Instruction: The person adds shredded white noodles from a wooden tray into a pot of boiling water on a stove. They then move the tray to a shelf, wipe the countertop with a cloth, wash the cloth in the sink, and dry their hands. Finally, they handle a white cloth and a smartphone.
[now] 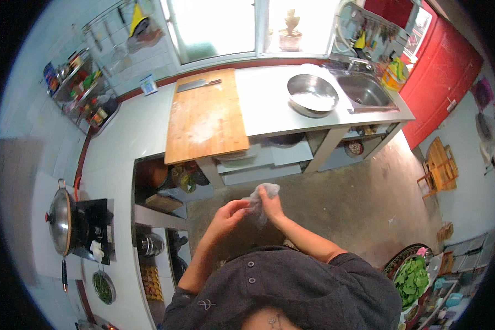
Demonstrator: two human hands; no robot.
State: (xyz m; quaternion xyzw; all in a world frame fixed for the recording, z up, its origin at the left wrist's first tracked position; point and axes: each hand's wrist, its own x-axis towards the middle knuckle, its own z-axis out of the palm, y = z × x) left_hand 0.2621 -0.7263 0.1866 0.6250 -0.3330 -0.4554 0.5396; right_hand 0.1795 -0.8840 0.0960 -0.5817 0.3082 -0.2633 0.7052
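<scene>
My right hand (272, 206) grips a crumpled pale grey cloth (254, 205) in front of my body, thumb on top. Fingers of my left hand (227, 216) close on the cloth's left edge, and part of it hangs down between both hands. Beyond them, a wooden cutting board (208, 119) dusted with white powder lies on the white counter (268, 95). A cleaver (198, 85) with a wooden handle rests at the board's far end. To its right stands a large steel basin (312, 95).
A steel sink (365, 93) is set into the counter's right end. On the left, a lidded wok (61, 222) sits on a gas stove (97, 227). Leafy greens (411, 280) are behind me on the right. Wooden chairs (438, 167) stand near the red door (443, 70).
</scene>
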